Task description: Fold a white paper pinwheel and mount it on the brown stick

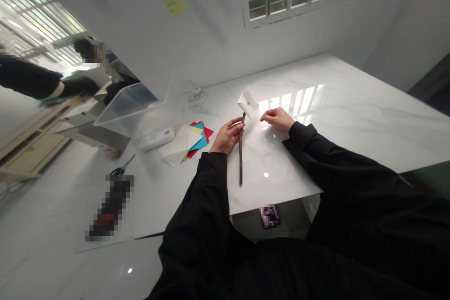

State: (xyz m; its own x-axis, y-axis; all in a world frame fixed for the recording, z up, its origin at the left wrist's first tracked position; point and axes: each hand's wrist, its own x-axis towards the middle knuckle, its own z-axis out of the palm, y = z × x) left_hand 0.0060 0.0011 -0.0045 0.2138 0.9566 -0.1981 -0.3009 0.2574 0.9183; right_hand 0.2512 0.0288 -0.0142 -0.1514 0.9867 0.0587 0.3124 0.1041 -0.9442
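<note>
My left hand (228,137) is wrapped round a thin brown stick (241,161), gripping it near its upper end. At the top of that stick sits a white paper pinwheel (247,102) with a small dark spot at its centre. Just right of the pinwheel, apart from it, is my right hand (277,119). Its fingers are curled, thumb and forefinger close together, and nothing shows between them.
Coloured paper sheets (198,138) and a white device (157,139) lie on the marble-patterned table (351,117) to the left. Black-handled scissors (121,167) are nearer me. A clear plastic bin (130,110) stands behind, with people (31,77) farther left.
</note>
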